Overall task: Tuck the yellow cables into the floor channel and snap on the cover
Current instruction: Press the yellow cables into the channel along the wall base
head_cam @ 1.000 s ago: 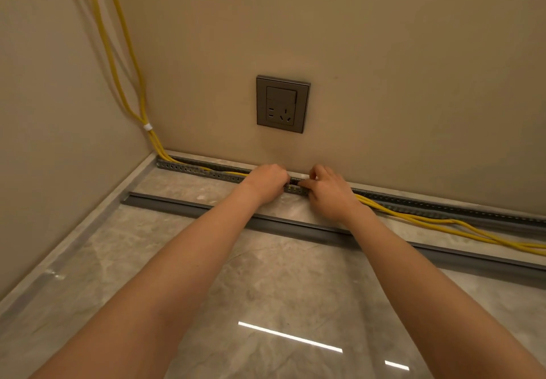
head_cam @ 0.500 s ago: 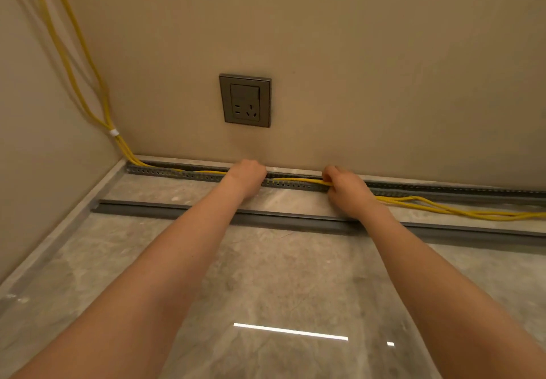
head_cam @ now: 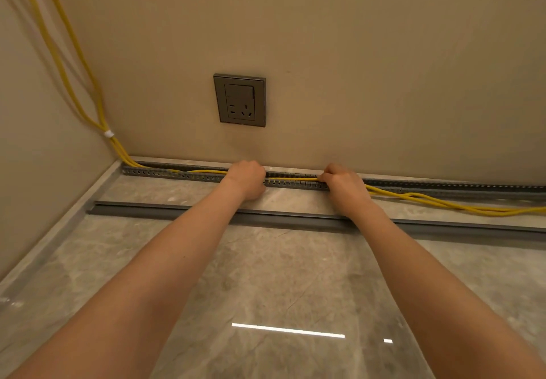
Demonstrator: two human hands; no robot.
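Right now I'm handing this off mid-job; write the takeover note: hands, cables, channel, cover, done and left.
Left hand: closed on the yellow cables, pressing them at the slotted floor channel.
Right hand: gripping the same cables further right.
Done: cables lie in the channel from the corner to the right hand.
Left: the run right of it still loops loose on the floor; the grey cover lies unfitted beside the channel.

head view: sitting at head height | facing forward and down toward the foot of the wall (head_cam: 354,53) | taking in both forearms reaching away from the lens across the floor (head_cam: 266,275) | catching the room corner at far left, wide-angle bending at the edges | standing alone, sharing ground with no second view
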